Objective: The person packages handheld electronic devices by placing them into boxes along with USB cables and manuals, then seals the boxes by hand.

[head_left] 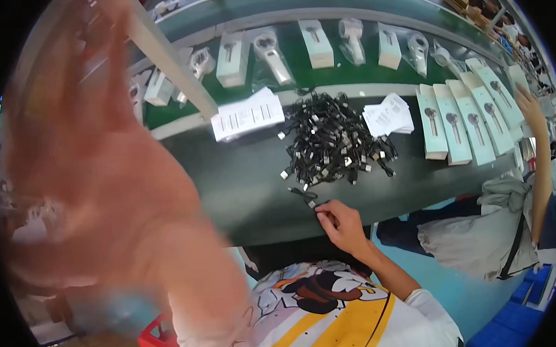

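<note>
One black USB cable [302, 195] in a fingertip pinch

The person's right hand [343, 225] pinches the cable on the dark worktable [260, 202], at the near side of a heap of similar cables [335, 137] flanked by white paper leaflets [247, 116]. The left hand [110, 162], raised close to the camera and blurred, has its fingers spread

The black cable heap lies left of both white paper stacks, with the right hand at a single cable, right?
No: the head view shows the cable heap between the left stack and right stack; the right hand is at the single cable.
</note>
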Motion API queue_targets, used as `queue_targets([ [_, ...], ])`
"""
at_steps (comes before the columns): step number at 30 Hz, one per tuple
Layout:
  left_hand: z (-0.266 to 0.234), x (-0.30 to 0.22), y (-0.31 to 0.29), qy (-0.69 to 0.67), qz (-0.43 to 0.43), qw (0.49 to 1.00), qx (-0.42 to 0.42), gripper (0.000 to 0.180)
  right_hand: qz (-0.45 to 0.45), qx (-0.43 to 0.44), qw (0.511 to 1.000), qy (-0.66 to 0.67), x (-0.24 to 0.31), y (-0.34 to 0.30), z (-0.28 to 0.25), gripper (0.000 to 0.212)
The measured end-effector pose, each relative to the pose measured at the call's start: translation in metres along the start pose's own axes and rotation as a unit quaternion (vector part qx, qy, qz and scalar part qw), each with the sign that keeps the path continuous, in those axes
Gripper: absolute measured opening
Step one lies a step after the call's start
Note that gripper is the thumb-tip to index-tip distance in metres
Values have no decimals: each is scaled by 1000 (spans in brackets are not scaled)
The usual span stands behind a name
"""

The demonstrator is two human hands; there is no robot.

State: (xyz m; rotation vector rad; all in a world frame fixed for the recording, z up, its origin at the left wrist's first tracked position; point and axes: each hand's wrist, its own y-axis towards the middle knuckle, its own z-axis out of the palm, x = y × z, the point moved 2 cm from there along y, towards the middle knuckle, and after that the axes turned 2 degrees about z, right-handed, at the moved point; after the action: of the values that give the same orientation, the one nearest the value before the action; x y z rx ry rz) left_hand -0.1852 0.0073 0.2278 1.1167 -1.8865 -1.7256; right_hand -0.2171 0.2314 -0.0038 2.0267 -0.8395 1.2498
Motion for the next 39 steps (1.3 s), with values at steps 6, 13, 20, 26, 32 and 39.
queue_targets([
  [6,50,61,-93,194,-188,872,409,89,-54,15,991,-123,-3,-1,-5,30],
  [13,56,127,-144,294,-176,779,524,89,-66,-34,986,-148,-20,3,13,28],
  [20,61,119,-128,261,-174,827,466,76,-108,9,973,-201,-14,13,2,27],
  [26,53,122,-128,254,-208,821,467,61,-83,-10,979,-185,-17,20,5,21],
  [32,58,119,-124,241,-211,828,461,54,3,-27,1000,13,-13,32,-14,18],
  [39,51,118,-123,273,-146,857,412,48,99,-48,958,264,-9,57,-40,19],
])
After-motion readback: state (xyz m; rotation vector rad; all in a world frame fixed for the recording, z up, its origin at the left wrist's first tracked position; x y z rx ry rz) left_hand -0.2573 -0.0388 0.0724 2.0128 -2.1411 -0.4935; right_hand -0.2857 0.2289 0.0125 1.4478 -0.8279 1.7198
